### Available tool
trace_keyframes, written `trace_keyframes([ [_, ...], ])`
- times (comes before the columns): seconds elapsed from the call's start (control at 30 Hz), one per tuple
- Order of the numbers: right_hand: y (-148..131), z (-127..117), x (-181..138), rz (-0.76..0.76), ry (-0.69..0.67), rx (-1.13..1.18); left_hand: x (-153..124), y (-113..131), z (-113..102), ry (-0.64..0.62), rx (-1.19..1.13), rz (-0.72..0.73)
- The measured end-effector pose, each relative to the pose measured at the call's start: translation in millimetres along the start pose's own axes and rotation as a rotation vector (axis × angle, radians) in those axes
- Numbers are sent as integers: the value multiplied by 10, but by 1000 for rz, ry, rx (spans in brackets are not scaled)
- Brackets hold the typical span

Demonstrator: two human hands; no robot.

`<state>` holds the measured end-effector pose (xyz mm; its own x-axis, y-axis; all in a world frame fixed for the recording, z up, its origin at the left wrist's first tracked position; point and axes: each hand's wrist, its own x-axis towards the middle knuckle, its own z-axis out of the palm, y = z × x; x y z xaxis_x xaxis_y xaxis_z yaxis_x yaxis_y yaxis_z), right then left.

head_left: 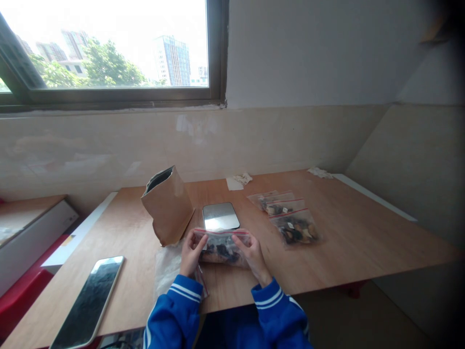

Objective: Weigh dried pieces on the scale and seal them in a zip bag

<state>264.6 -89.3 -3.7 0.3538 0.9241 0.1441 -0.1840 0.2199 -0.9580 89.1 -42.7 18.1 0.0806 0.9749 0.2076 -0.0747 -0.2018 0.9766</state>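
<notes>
My left hand (191, 254) and my right hand (252, 254) both hold a small clear zip bag (222, 246) with a red seal strip and dark dried pieces inside. The bag is held just above the wooden table (348, 237), in front of a small scale with a shiny steel top (220, 215). Each hand pinches one end of the bag near its seal. A brown paper pouch (169, 206) stands open and tilted just left of the scale. Both my sleeves are blue with white stripes.
Three filled zip bags (286, 213) lie in a row to the right of the scale. A phone (90, 300) lies face up at the front left. Empty clear bags (167, 266) lie under my left wrist. Crumpled tissues (240, 180) sit by the wall.
</notes>
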Motion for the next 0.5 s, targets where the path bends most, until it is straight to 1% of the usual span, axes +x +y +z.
trace_keyframes([
  [0.27,-14,-16,1,-14,28,-53,3,18,-14,6,13,-17],
  [0.4,-22,-30,4,-42,33,-101,5,4,-28,14,23,-20],
  [0.5,-35,-41,7,-91,29,-136,9,-19,-42,6,30,-11],
])
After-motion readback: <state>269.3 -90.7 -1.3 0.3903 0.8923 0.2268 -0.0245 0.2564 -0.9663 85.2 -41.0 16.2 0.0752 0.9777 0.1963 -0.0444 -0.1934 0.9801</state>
